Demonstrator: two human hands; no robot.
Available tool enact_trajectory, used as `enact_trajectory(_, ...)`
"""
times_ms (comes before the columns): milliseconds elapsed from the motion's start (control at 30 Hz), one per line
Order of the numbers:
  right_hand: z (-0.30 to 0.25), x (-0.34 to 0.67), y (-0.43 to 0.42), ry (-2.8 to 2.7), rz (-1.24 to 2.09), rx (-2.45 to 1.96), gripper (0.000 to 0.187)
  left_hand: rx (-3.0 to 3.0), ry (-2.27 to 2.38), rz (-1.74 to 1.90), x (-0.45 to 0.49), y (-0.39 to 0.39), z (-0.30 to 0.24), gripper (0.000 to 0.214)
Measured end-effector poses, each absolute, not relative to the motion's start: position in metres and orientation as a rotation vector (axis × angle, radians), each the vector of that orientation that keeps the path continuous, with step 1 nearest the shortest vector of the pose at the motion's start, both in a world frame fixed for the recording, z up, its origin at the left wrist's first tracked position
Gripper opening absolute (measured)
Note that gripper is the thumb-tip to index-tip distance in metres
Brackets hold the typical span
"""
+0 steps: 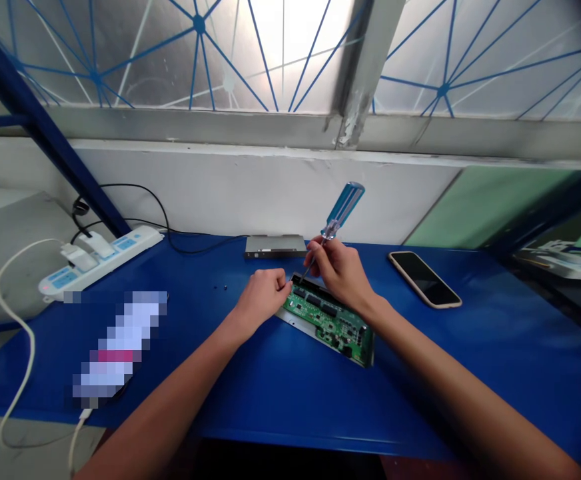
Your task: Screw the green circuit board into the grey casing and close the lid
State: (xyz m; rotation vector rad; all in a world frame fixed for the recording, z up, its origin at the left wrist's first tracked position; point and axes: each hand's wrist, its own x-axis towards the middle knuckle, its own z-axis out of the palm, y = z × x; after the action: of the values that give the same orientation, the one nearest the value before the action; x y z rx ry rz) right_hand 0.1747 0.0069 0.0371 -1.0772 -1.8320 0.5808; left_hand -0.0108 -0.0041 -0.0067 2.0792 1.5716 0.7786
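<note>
Two closed grips, right hand [339, 272] holding screwdriver [343, 212], left hand [263, 297] curled against circuit board [328, 325] edge

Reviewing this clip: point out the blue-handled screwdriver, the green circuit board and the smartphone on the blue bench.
Blue-handled screwdriver [344, 208]: head view, on its translucent blue handle.
Green circuit board [328, 321]: head view, on the middle of its component side.
Smartphone [423, 280]: head view, on its dark screen.

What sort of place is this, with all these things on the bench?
Probably a small electronics repair workshop: a right hand holds a screwdriver over a green circuit board on a blue bench, with a power strip nearby.
</note>
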Motion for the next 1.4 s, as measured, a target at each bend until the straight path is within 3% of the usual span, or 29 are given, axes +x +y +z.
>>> enact_trajectory(567, 0.031, 0.173, 0.012, -1.833, 0.598, -1.074, 0.030, 2.052, 1.568, 0.806, -0.013, -0.003, -0.009, 0.034)
enact_trajectory(733, 0.038, 0.176, 0.017, -1.917, 0.677, -1.051, 0.032, 2.121, 1.626, 0.819, -0.010, -0.003, -0.002, 0.016)
enact_trajectory(867, 0.049, 0.175, 0.020, -2.040, 0.761, -0.988, 0.034, 2.123, 1.238, 1.133, -0.003, 0.002, -0.004, 0.024)
enact_trajectory(1000, 0.053, 0.174, 0.022, -2.067, 0.720, -1.020, 0.035, 1.832, 0.878, 1.098, -0.003, 0.016, -0.003, 0.023)
enact_trajectory(1100, 0.054, 0.174, 0.024, -2.116, 0.626, -0.999, 0.037, 1.791, 0.839, 0.943, -0.009, 0.029, 0.008, 0.018)
enact_trajectory(1233, 0.058, 0.172, 0.026, -1.986, 0.745, -1.000, 0.028, 1.931, 0.851, 0.727, -0.015, 0.040, 0.021, 0.013)
enact_trajectory(1400, 0.065, 0.167, 0.024, -1.646, 0.675, -0.999, 0.035, 1.914, 0.897, 0.909, -0.009, 0.030, 0.014, 0.019)
